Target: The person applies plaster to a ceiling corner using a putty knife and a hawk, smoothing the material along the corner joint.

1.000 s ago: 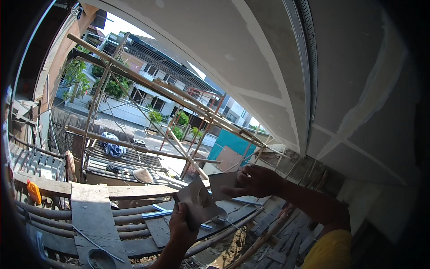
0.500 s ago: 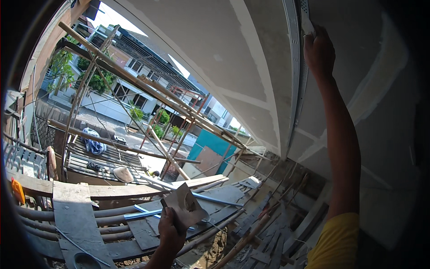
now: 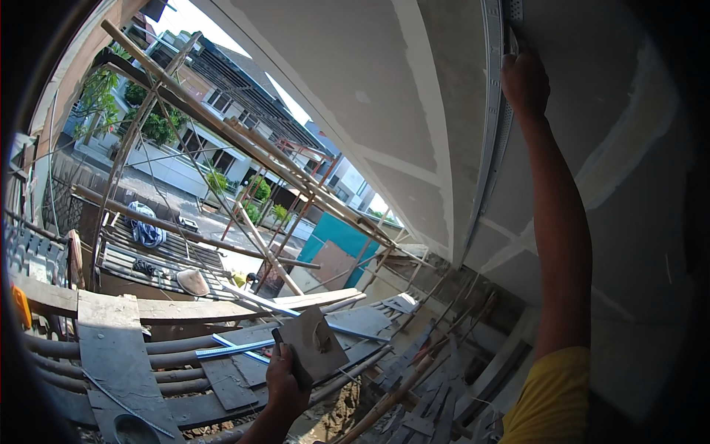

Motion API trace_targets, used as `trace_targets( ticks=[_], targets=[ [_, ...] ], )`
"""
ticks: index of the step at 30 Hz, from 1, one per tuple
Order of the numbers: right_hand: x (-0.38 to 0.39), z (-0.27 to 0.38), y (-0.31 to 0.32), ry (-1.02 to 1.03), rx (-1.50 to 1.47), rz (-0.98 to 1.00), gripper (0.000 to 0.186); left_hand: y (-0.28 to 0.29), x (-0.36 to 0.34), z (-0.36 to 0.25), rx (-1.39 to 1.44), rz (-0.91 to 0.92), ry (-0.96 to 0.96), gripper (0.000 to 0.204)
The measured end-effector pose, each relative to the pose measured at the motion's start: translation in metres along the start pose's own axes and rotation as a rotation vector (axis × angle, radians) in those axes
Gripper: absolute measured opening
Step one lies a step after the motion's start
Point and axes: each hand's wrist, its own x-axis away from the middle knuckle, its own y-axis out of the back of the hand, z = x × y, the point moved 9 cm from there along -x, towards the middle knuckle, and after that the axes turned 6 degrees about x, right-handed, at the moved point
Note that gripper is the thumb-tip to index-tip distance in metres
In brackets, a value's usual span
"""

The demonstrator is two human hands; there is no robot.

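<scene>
Low in front, my left hand [image 3: 287, 385] is closed on the edge of a square, flat mortar board [image 3: 310, 355]. A small dab of grey compound [image 3: 321, 337] lies on the board's face. Overhead, my right hand [image 3: 526, 81] is raised at the full reach of my arm, with its fingers closed on a putty knife [image 3: 511, 44]. Most of the knife is hidden by the hand and in shade. It is up against a perforated metal corner strip [image 3: 492, 140] that runs along the edge of the ceiling panel [image 3: 592, 96].
Wooden planks [image 3: 111, 348] on bamboo poles [image 3: 174, 360] form a platform, with gaps between. Metal profiles [image 3: 237, 349] and a bowl [image 3: 133, 428] lie on it. Bamboo scaffolding [image 3: 222, 133] crosses the left. A conical hat [image 3: 193, 282] rests on slats beyond.
My right hand and the putty knife have shifted slightly along the metal strip, and the blade shows less. The board in my left hand has turned a little. The whole view has shifted slightly.
</scene>
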Motion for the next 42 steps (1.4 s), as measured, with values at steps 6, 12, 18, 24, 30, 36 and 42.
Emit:
trace_targets(
  ticks=[6,12,18,24,30,36,42],
  targets=[
    [0.0,0.005,-0.004,0.026,-0.009,0.009,0.038,-0.002,0.002,-0.002,-0.016,0.012,0.013,0.013],
    [0.019,0.014,0.002,0.097,-0.027,-0.039,0.032,0.005,-0.002,0.001,-0.016,0.063,0.027,0.015],
    [0.021,0.002,0.015,0.052,-0.003,0.001,0.03,-0.001,0.002,0.001,-0.031,0.024,0.023,0.018],
    [-0.006,0.014,0.015,0.066,0.021,-0.044,0.03,0.005,-0.001,0.006,-0.048,0.081,0.024,0.02],
    [-0.017,0.019,0.01,0.078,0.023,-0.061,0.032,-0.005,0.008,0.006,-0.065,0.036,0.035,0.019],
    [-0.015,0.03,0.007,0.062,0.038,-0.054,0.033,0.0,0.005,0.006,-0.042,0.075,0.054,0.013],
    [-0.007,0.032,0.01,0.091,0.009,-0.038,0.034,-0.014,0.013,0.0,-0.018,-0.01,0.037,0.012]
  ],
)
